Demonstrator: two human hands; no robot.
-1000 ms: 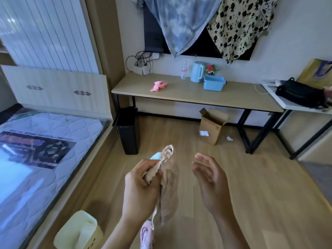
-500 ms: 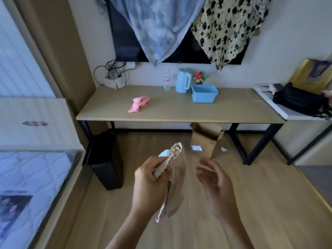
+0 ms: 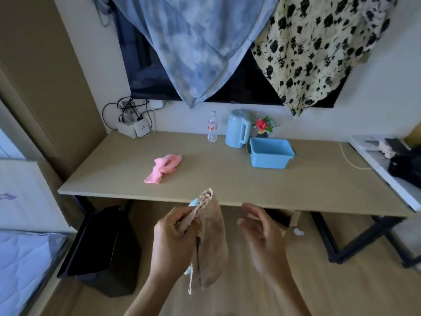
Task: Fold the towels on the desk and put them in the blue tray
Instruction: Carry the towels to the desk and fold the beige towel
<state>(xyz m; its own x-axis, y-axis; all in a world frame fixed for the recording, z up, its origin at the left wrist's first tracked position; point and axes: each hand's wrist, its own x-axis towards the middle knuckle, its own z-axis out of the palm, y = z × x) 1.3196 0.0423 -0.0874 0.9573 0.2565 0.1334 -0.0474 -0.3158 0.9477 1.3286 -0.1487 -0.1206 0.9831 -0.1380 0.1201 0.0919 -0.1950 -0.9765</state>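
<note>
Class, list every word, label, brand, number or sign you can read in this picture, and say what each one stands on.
No text here can be read.
Water bottle: red and white label, too blurred to read.
White box by the cables: small dark mark, too small to read.

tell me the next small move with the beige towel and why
Probably bring the beige towel forward and lay it flat on the desk. The left hand grips it bunched and hanging short of the desk edge, and the right hand is open beside it, holding nothing.
</note>
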